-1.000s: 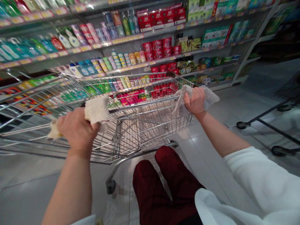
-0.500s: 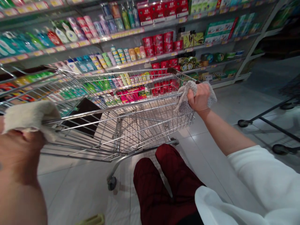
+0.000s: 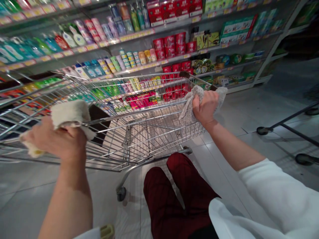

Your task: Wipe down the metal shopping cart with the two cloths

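A metal wire shopping cart [image 3: 149, 139] stands side-on in front of me. On the left, my left hand [image 3: 59, 137] is closed on a cream cloth [image 3: 69, 112], which wraps over the cart's top rail. My right hand [image 3: 206, 105] grips a white cloth with a speckled pattern [image 3: 188, 111] round the same rail near the right corner. Both sets of fingers are partly hidden by the cloths. A dark panel [image 3: 99, 124] hangs inside the basket beside my left hand.
Behind the cart run shelves [image 3: 139, 35] of bottles, red tubs [image 3: 169, 46] and boxes. Another cart's black wheels [image 3: 263, 130] stand on the tiled floor [image 3: 224, 186] at right. My knees in dark red trousers [image 3: 159, 189] are close below the cart. A greenish object [image 3: 107, 231] lies at the bottom edge.
My left hand and the cream cloth have moved right along the rail. My right hand has shifted slightly left with its cloth. The cart looks nearly unmoved.
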{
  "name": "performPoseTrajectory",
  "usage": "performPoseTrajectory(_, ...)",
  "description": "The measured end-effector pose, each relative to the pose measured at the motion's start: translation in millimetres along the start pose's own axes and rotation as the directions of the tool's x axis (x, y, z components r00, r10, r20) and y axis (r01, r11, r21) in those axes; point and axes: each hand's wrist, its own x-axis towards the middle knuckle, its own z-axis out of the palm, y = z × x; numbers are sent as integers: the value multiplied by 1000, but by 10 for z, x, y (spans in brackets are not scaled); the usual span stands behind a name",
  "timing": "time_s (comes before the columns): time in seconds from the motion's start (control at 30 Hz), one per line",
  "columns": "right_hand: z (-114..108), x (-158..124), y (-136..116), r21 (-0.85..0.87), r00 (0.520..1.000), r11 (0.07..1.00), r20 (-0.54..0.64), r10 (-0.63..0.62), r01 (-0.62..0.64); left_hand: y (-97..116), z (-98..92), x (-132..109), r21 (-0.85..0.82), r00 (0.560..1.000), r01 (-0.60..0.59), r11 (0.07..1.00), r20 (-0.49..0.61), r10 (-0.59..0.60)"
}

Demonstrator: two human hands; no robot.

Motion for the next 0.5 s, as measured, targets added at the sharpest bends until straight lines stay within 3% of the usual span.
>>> performPoseTrajectory(0.07,-21,-4,-146,35,1000,999,16,-18,18,160,233,-78,76,996,19,997,-90,-12)
performPoseTrajectory(0.13,-46,-10,-319,69,998,997,38,-43,40,348,318,-180,81,996,-39,996,-75,45)
performPoseTrajectory(0.23,-75,-29,-635,117,997,992,44,-60,54,649,309,-323,53,993,-115,992,-9,115)
performPoseTrajectory(0.5,-77,-112,-1699,234,988,966,76,-132,111,1327,372,-555,-60,987,-125,990,93,130)
